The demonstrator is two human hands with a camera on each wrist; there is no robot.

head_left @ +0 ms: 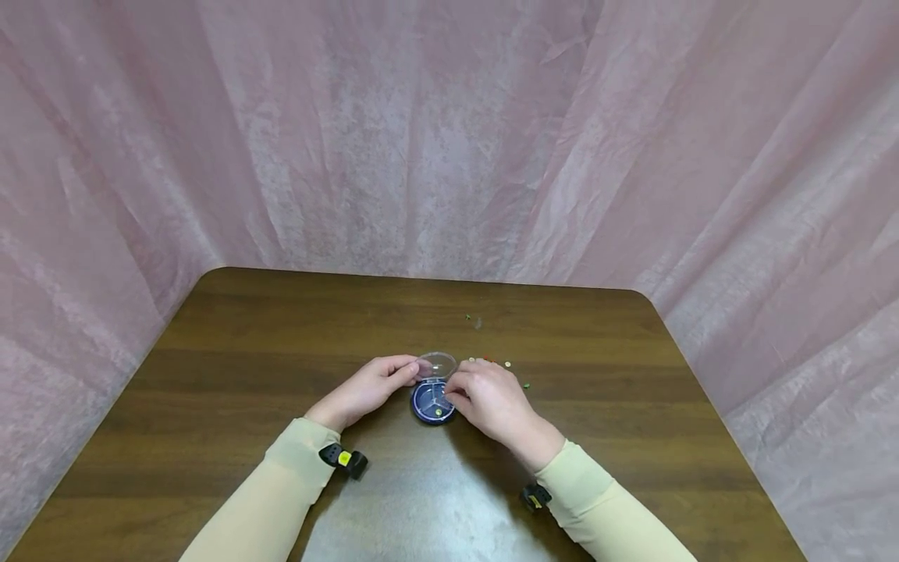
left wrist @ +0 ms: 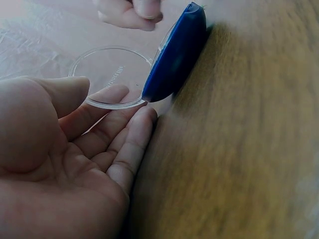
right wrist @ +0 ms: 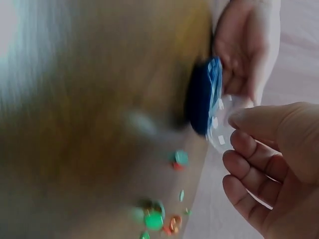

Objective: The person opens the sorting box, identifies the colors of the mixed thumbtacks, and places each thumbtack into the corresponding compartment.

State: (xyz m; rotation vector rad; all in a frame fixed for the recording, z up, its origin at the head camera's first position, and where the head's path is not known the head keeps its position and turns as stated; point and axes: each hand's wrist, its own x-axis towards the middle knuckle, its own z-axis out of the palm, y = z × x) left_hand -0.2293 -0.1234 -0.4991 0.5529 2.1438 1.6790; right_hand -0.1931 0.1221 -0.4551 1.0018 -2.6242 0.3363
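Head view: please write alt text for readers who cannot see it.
A person's left hand holds the raised clear lid of a round blue case; the right hand hovers over its edge. Pink curtains hang behind the wooden table.

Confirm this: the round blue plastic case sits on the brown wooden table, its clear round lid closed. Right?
Not quite: the head view shows the clear round lid open. The round blue plastic case does sit on the brown wooden table.
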